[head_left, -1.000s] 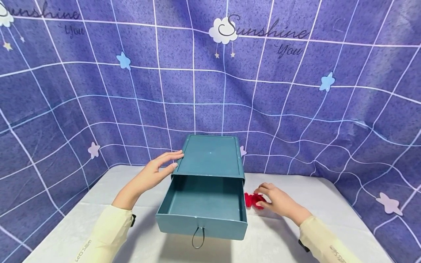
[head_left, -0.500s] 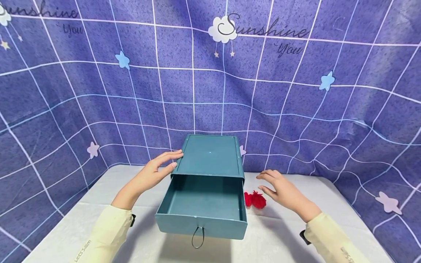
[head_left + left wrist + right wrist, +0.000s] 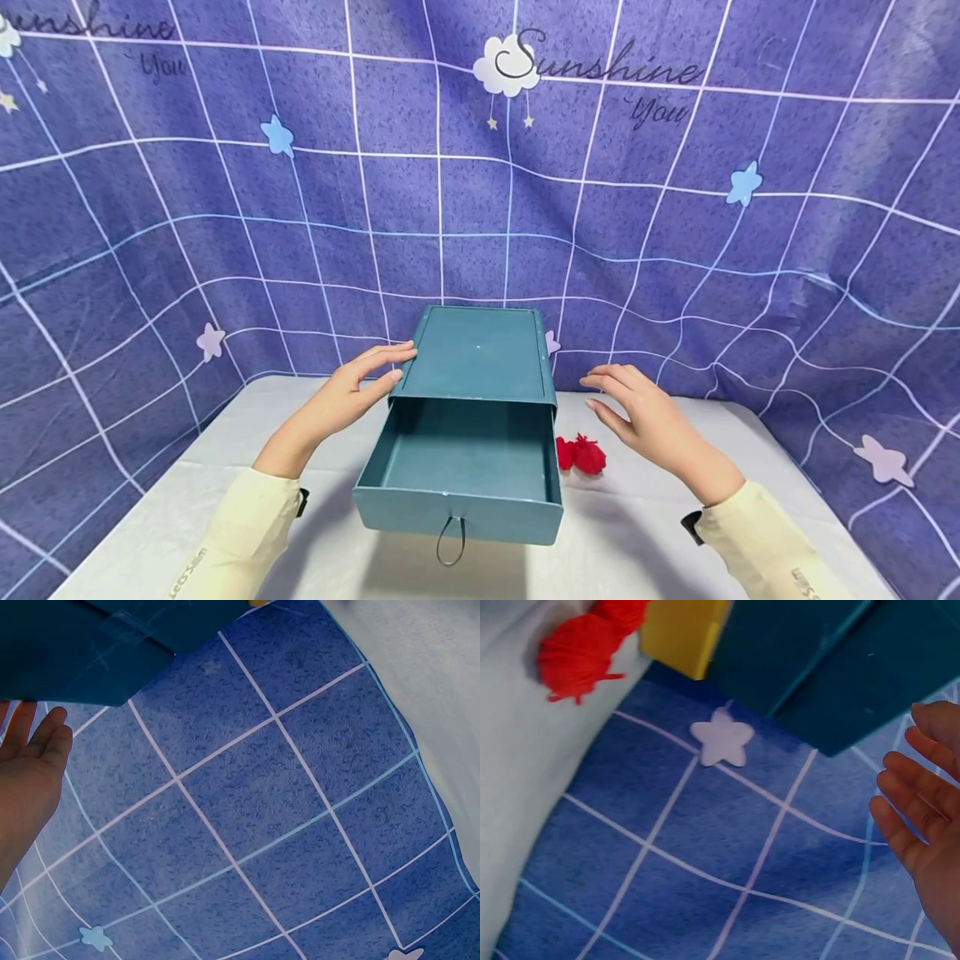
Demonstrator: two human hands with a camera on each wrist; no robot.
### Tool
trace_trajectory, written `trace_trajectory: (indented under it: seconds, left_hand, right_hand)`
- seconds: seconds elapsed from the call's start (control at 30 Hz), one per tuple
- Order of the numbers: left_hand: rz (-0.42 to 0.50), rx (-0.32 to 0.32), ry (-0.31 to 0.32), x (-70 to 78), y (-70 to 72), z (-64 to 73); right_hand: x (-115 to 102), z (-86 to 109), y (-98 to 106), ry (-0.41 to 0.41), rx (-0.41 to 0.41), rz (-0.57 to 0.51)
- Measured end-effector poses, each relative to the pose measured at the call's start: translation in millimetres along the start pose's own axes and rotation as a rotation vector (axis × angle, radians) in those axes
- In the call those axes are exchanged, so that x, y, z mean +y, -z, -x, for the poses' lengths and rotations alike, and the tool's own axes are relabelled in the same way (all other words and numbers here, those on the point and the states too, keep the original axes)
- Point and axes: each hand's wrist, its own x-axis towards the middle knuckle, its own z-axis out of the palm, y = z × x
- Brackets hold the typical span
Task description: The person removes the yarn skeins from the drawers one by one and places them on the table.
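Note:
A teal drawer box (image 3: 480, 354) stands in the middle of the head view, its drawer (image 3: 457, 512) pulled out toward me with a thin loop handle hanging at the front. The drawer's inner floor is in plain sight. My left hand (image 3: 348, 400) rests its fingertips on the box's upper left edge, fingers fairly straight. Right of the box my right hand (image 3: 648, 417) hovers with relaxed, loosely bent fingers and holds nothing. Nearest to it, red balls of yarn (image 3: 588, 456) lie beside the drawer, partly hidden by its side; the right wrist view also shows the red yarn (image 3: 577, 656).
A yellow block-like thing (image 3: 682, 634) sits between the yarn and the teal box in the right wrist view. White cloth (image 3: 300, 533) covers the table. Behind it hangs a purple-blue grid-patterned curtain (image 3: 480, 200) with stars and clouds.
My right hand has let go of the red yarn and moved up, away from it. The yarn stays beside the drawer. My left hand keeps its place on the box.

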Motion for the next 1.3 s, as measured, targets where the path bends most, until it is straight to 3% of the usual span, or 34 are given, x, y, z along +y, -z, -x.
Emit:
trace_trajectory:
  seconds: [0.23, 0.6, 0.9, 1.13, 1.3]
  left_hand:
    - [0.001, -0.001, 0.006, -0.2, 1.0, 0.2]
    - [-0.001, -0.009, 0.025, -2.0, -1.3, 4.0]
    - [-0.006, -0.009, 0.025, -1.0, -2.0, 2.4]
    - [-0.008, -0.004, 0.009, 0.2, -1.7, 1.7]
    - [-0.015, 0.003, -0.003, 1.0, -0.8, 0.0]
  right_hand:
    - [-20, -15.6, 12, 0.039, 0.001, -0.026]
    - [-66, -37.2, 22, 0.297, 0.126, -0.072]
    - [-103, -41.6, 25, 0.399, 0.139, -0.051]
    - [-124, -42.5, 26, 0.531, 0.191, 0.091]
    - [-140, -43.9, 30, 0.584, 0.182, 0.122]
